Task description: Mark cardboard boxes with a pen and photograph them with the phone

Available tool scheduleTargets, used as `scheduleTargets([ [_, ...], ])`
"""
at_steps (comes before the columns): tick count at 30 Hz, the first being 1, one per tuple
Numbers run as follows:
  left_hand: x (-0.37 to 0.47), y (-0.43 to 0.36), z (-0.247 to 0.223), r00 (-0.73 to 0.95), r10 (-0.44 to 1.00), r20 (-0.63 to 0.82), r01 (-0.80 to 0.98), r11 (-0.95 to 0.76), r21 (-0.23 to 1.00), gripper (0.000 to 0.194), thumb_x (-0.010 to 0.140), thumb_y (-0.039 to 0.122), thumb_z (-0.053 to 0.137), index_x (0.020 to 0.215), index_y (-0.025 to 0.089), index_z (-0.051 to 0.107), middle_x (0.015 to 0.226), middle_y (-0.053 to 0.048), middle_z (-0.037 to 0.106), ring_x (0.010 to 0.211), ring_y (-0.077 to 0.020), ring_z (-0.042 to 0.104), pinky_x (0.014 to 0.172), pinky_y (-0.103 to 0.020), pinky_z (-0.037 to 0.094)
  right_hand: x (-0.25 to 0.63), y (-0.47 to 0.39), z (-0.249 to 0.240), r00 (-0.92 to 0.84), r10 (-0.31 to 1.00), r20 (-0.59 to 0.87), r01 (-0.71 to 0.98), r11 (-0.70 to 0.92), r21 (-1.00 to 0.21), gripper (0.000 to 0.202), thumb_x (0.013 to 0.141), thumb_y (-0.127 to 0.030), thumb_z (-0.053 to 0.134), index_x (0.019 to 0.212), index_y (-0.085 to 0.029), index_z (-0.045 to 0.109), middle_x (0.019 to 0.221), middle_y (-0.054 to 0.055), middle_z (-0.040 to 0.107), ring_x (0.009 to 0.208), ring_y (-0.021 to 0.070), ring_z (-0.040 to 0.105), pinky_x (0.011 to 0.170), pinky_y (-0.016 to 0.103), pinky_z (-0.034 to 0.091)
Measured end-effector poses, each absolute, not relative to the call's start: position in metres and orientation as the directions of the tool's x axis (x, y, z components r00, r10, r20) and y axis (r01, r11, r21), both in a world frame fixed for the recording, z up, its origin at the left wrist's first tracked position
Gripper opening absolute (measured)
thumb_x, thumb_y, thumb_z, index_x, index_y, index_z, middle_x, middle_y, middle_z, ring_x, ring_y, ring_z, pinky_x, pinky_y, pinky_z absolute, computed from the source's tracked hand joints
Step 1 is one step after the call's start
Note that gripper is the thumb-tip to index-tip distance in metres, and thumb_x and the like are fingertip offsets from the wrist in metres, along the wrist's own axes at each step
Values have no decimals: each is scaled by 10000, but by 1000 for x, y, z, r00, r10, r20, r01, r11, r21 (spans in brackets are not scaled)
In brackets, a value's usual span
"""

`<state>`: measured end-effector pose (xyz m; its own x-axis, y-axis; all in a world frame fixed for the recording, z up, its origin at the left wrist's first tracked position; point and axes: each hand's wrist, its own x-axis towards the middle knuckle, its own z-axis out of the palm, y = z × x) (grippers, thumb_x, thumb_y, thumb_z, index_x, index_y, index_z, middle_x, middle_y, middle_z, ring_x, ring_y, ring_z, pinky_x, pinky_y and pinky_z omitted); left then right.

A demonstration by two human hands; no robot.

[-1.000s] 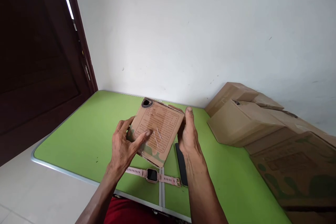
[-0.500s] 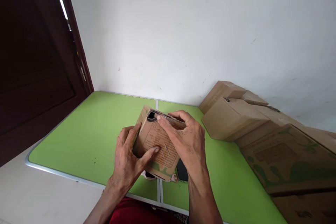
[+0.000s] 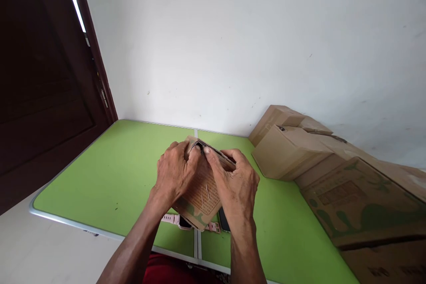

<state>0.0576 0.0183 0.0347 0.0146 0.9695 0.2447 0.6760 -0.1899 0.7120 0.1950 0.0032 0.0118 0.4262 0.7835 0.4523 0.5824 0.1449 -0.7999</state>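
Note:
A small brown cardboard box (image 3: 199,193) with printed text and green patches is held tilted above the green table. My left hand (image 3: 175,168) grips its upper left corner, the thumb at the dark hole in the top edge. On the right side, my right hand (image 3: 234,177) grips the box, its thumb beside the left thumb and its fingers over the far edge. Beneath the box lies a pink-strapped watch (image 3: 184,222), partly covered. A dark phone (image 3: 224,221) is partly hidden by the box and my right wrist.
Several larger cardboard boxes (image 3: 293,151) are piled along the right side of the green table (image 3: 100,177). A white wall (image 3: 213,53) rises behind it. At the left stands a dark brown door (image 3: 43,75).
My left hand has moved up from the box's side and printed face to its top corner, thumb now at the hole. More of the watch shows. The view has shifted slightly.

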Motion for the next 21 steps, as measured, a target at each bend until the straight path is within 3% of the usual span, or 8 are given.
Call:
scheduleTargets([
  [3, 68, 14, 35, 42, 966, 255, 701, -210, 681, 404, 1089, 376, 344, 1086, 217, 716, 1021, -115, 713, 966, -328, 680, 849, -467, 503, 201, 2, 15, 430, 800, 417, 599, 93, -796, 630, 821, -879, 573, 818, -254, 652, 940, 152, 802, 921, 371, 714, 857, 479, 489],
  [7, 65, 10, 32, 151, 959, 240, 665, -278, 693, 550, 1121, 440, 278, 1435, 146, 621, 1364, -204, 678, 1309, -382, 620, 1148, -595, 459, 210, -1, 20, 415, 843, 343, 575, 49, -817, 596, 783, -851, 614, 811, -256, 635, 942, 144, 797, 921, 367, 719, 856, 479, 490],
  [9, 56, 11, 29, 260, 938, 229, 606, -343, 717, 648, 1126, 540, 299, 1636, 171, 455, 1627, -201, 535, 1555, -385, 444, 1310, -628, 303, 215, -3, 22, 400, 861, 313, 544, 52, -837, 580, 761, -836, 653, 802, -258, 620, 904, 122, 789, 891, 347, 720, 837, 464, 498],
  [11, 45, 16, 26, 388, 902, 192, 535, -390, 749, 764, 1094, 639, 408, 1747, 267, 267, 1798, -138, 331, 1696, -381, 206, 1372, -653, 162, 220, -6, 23, 390, 874, 290, 511, 57, -858, 580, 758, -833, 671, 794, -258, 605, 861, 102, 776, 846, 324, 716, 799, 447, 506],
  [13, 36, 24, 23, 489, 858, 155, 465, -407, 786, 887, 1034, 648, 567, 1769, 349, 172, 1826, -107, 256, 1713, -397, 133, 1363, -684, 185, 222, -8, 24, 367, 891, 268, 475, 68, -877, 571, 769, -817, 688, 814, -252, 615, 868, 97, 778, 834, 314, 720, 771, 435, 517],
  [16, 29, 38, 19, 544, 813, 208, 357, -449, 819, 905, 931, 522, 746, 1705, 358, 308, 1768, -117, 311, 1662, -412, 251, 1323, -654, 317, 219, -11, 26, 314, 905, 286, 489, 104, -866, 531, 790, -759, 720, 875, -239, 658, 945, 107, 790, 901, 326, 731, 800, 446, 537],
  [18, 27, 45, 17, 541, 800, 261, 284, -465, 838, 751, 897, 458, 771, 1567, 319, 460, 1709, -126, 378, 1589, -404, 375, 1278, -616, 401, 219, -9, 26, 271, 902, 336, 523, 155, -838, 517, 811, -740, 729, 899, -233, 679, 974, 105, 787, 943, 329, 726, 835, 458, 544],
  [21, 23, 51, 13, 496, 834, 244, 236, -399, 886, 608, 909, 485, 742, 1427, 264, 514, 1520, -152, 543, 1389, -377, 565, 1117, -578, 547, 231, 2, 17, 140, 920, 367, 434, 276, -857, 547, 898, -758, 667, 977, -221, 729, 1024, 96, 790, 958, 299, 736, 839, 434, 572],
])
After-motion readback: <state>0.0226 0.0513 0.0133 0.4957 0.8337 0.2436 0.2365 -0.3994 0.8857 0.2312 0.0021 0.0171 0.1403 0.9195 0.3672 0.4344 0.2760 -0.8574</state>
